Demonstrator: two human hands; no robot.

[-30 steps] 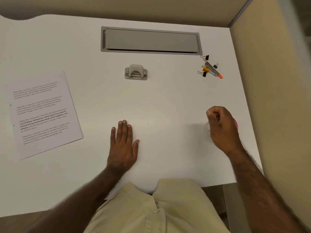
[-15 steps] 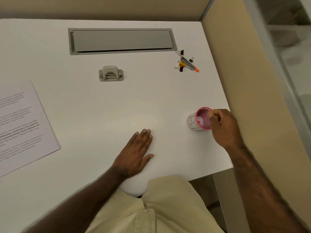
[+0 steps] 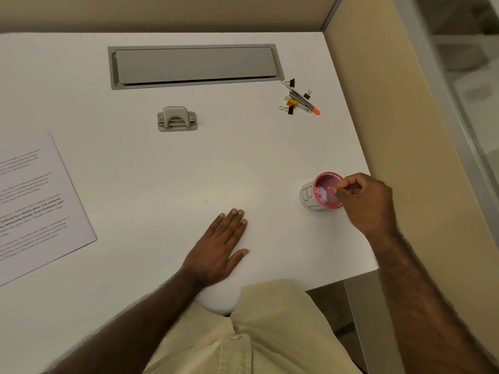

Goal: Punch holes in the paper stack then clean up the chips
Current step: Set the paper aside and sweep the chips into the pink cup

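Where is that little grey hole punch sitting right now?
In the head view the hole punch stands alone on the white desk, just in front of the grey cable hatch, well beyond the flat left hand.

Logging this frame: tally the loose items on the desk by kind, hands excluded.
Printed paper stack: 1
Hole punch: 1
Pink-rimmed cup holding paper chips: 1
Black binder clips: 3
Yellow clip: 1
Orange-tipped pen bundle: 1; how many pens are in it cannot be told
Total: 8
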